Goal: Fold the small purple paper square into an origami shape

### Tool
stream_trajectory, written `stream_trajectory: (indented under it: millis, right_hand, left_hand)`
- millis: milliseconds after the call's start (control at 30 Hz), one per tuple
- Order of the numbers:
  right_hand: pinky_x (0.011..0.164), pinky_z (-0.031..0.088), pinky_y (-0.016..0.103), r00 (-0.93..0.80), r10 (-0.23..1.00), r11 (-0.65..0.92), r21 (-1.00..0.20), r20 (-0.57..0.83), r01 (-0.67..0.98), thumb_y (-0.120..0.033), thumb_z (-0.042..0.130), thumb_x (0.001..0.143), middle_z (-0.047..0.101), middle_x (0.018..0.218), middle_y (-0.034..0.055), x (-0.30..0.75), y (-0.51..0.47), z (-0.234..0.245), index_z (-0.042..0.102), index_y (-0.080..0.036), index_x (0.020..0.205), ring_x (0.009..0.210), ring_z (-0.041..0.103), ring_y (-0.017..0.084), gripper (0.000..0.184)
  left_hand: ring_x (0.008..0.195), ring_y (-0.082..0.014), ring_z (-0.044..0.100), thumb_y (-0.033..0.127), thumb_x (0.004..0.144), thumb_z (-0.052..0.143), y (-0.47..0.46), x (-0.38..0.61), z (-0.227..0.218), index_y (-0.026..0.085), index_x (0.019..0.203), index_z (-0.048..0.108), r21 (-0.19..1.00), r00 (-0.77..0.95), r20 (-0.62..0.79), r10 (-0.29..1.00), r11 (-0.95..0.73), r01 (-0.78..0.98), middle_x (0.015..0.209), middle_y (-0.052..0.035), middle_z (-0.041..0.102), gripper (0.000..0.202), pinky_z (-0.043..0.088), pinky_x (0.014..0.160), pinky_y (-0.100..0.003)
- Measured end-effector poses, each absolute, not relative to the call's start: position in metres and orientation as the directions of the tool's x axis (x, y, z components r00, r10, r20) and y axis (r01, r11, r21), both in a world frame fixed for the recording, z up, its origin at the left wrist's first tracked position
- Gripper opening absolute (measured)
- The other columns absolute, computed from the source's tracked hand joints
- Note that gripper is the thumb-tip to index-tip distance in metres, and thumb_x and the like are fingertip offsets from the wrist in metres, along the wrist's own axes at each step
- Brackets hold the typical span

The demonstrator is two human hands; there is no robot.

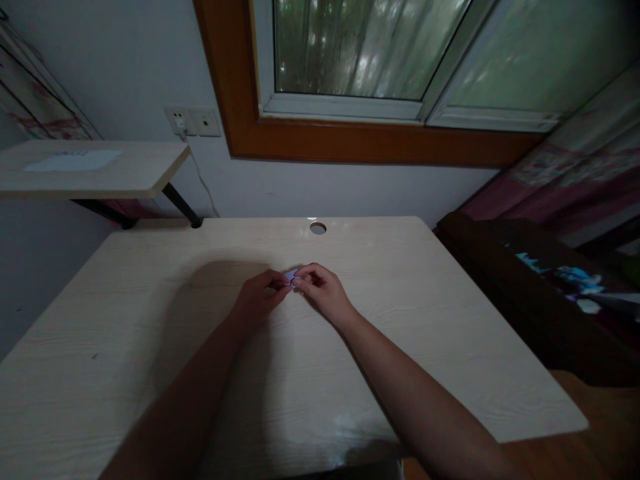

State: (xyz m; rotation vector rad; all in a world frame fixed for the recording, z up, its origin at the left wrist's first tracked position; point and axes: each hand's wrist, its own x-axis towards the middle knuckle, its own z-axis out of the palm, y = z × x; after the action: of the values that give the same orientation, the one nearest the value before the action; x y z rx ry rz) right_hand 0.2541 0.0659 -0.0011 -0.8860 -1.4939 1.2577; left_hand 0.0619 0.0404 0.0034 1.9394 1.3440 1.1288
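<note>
Left hand (256, 295): I read thumb and forefinger pinched on a small lavender piece (290, 275). Right hand (326, 288): thumb and forefinger also closed on it, from the opposite side. Piece sits between the two sets of fingertips, above the pale tabletop (430, 320). Orientation: one pointed corner faces away from the wearer, toward the right forefinger; fingers cover the rest, so I cannot tell its long axis. Beyond the hands, near the far edge, I note a round hole (318, 229) in the tabletop. Well right of the right hand, dark brown furniture (500, 267) bears blue and white items (580, 279); in or on it, I cannot tell. Far left of the left hand, a white sheet (73, 161) lies flat on a raised shelf (143, 163).
</note>
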Motion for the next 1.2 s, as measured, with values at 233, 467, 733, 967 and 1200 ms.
stream_trajectory:
  millis: [233,467,733,967,1200]
  right_hand:
    - [0.063,0.047,0.027,-0.269,0.945,0.16,-0.981,0.184,-0.11,-0.04,0.075,0.08,0.065,0.067,-0.001,0.2545,0.0651,0.001,0.066,-0.02,0.094,0.063,0.061,0.013,0.026]
    - [0.064,0.047,0.026,-0.287,0.94,0.164,-0.981,0.186,-0.1,-0.041,0.074,0.081,0.067,0.071,0.0006,0.2547,0.065,0.001,0.068,-0.02,0.09,0.066,0.062,0.014,0.024]
    - [0.061,0.043,0.026,-0.241,0.946,0.223,-0.975,0.219,-0.011,-0.042,0.074,0.08,0.06,0.069,-0.0003,0.255,0.0633,0.0025,0.07,-0.019,0.087,0.063,0.053,0.012,0.024]
    - [0.063,0.045,0.026,-0.273,0.94,0.213,-0.977,0.205,0.001,-0.045,0.073,0.08,0.062,0.073,0.0007,0.2554,0.0642,0.0004,0.071,-0.019,0.094,0.065,0.053,0.013,0.029]
    - [0.067,0.045,0.027,-0.28,0.931,0.249,-0.968,0.233,0.022,-0.04,0.072,0.082,0.064,0.078,0.0022,0.2562,0.0644,-0.0008,0.071,-0.02,0.088,0.068,0.054,0.014,0.021]
  left_hand:
    - [0.075,-0.0148,0.07,0.031,0.083,0.068,0.0409,0.0618,0.0043,0.019,0.09,0.064,0.792,0.138,0.35,0.927,-0.371,0.485,0.082,-0.0009,0.073,0.014,0.056,0.073,-0.025]
    - [0.076,-0.0154,0.07,0.03,0.082,0.069,0.0405,0.0633,0.0044,0.019,0.094,0.063,0.79,0.135,0.349,0.927,-0.369,0.489,0.084,-0.0019,0.073,0.017,0.056,0.073,-0.026]
    - [0.074,-0.0138,0.07,0.028,0.082,0.069,0.0387,0.0646,0.0066,0.02,0.1,0.062,0.778,0.148,0.36,0.921,-0.384,0.497,0.081,-0.0001,0.071,0.022,0.056,0.072,-0.025]
    - [0.077,-0.0144,0.071,0.031,0.083,0.068,0.0389,0.064,0.0054,0.02,0.1,0.061,0.786,0.128,0.355,0.926,-0.37,0.496,0.086,-0.0016,0.073,0.021,0.057,0.074,-0.026]
    - [0.082,-0.0163,0.073,0.034,0.086,0.065,0.0383,0.0633,0.0053,0.02,0.1,0.061,0.843,0.135,0.305,0.943,-0.333,0.423,0.089,-0.0029,0.074,0.02,0.058,0.075,-0.027]
